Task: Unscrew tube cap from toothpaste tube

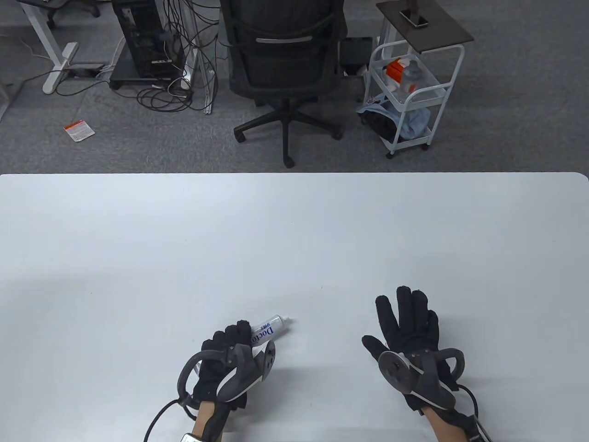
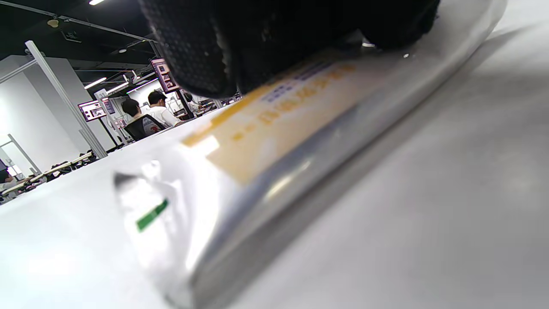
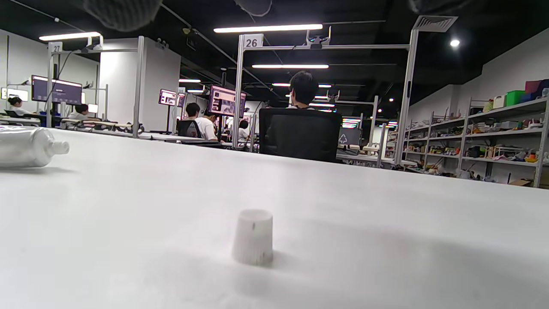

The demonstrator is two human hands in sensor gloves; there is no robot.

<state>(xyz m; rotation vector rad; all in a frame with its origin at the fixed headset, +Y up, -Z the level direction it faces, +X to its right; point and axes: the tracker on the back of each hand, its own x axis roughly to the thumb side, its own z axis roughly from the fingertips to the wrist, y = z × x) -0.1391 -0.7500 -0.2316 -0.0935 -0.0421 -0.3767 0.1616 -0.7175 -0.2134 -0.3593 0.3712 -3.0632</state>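
The white toothpaste tube (image 1: 268, 329) lies on the table, its bare nozzle (image 1: 286, 318) pointing up and right. My left hand (image 1: 232, 340) holds the tube's rear part with the fingers curled over it; the left wrist view shows those fingers (image 2: 240, 38) on top of the tube (image 2: 274, 141). My right hand (image 1: 405, 317) is open with fingers spread, palm down above the table. The white cap (image 3: 254, 237) stands on the table by itself in the right wrist view, free of the tube (image 3: 25, 146). In the table view the cap is hidden under my right hand.
The white table (image 1: 294, 239) runs wide beyond the hands to its far edge. Past it on the floor are a black office chair (image 1: 285, 64) and a white wire cart (image 1: 409, 96).
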